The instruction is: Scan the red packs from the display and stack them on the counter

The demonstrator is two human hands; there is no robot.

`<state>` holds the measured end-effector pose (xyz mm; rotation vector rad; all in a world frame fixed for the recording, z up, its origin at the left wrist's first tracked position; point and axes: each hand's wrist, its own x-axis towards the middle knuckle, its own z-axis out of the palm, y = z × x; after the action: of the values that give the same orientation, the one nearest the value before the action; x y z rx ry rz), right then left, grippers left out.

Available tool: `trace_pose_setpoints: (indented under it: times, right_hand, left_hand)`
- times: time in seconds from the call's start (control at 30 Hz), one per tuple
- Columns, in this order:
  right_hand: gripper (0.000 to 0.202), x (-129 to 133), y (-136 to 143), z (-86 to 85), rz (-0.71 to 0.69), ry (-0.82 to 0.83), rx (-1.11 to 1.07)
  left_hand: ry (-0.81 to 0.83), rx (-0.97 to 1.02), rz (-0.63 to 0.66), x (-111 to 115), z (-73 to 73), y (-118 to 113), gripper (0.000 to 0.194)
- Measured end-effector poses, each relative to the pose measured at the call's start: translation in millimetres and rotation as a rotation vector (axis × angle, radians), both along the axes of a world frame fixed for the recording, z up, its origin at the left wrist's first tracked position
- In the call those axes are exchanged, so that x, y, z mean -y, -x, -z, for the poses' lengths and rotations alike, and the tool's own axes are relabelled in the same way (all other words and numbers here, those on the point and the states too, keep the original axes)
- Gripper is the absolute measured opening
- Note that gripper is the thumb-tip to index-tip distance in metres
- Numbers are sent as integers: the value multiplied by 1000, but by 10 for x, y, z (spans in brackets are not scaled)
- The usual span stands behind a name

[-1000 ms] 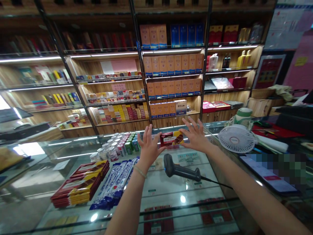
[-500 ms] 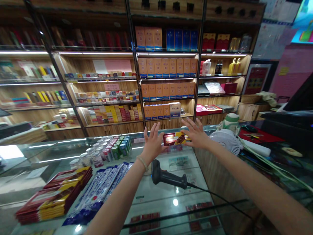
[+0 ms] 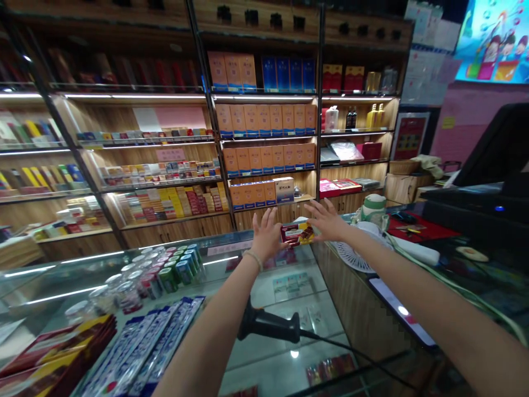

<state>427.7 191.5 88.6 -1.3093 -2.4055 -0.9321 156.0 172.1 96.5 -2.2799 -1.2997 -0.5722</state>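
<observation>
A small dark-red and yellow snack packet (image 3: 296,235), with brown bars pictured on it, is stretched between my hands above the far part of the glass counter. My left hand (image 3: 265,236) pinches its left end, and a pale band circles that wrist. At the packet's right end, my right hand (image 3: 328,221) grips with thumb and fingers, the other fingers raised. Under my left forearm, a black barcode scanner (image 3: 273,325) lies on the glass, partly covered by the arm, its cable running to the lower right.
Blue-white packets (image 3: 144,347), red-yellow packets (image 3: 53,358) and rows of small tubs and cans (image 3: 169,275) stand on the counter (image 3: 231,353) at left. Right are a white fan (image 3: 357,251), a green-white bottle (image 3: 374,207), a phone (image 3: 403,311) and a monitor (image 3: 491,149). Stocked shelves (image 3: 264,135) line the back.
The view has swung to the right, so the counter goods sit further left and a phone shows under my right arm. Both hands still hold the packet, with its front now less glary.
</observation>
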Motion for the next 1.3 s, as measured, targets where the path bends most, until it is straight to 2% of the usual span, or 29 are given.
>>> trace_pose_setpoints:
  times: [0.3,0.63,0.97,1.3]
  right_hand:
    - [64,-467,62,-70,158,270,117]
    - [64,-920,44,115,230,423,147]
    - [65,-1174,8,394,241,483,151]
    - [65,-1291,-4,581,239,530,117]
  left_hand:
    - [179,-34,-102,-466,112,-225,59]
    - [275,-97,-127,-867,323,-346,63]
    - [350,-158,-125,-1109,524,-410,66]
    - [404,-190,-120,-1142,601,-417,64]
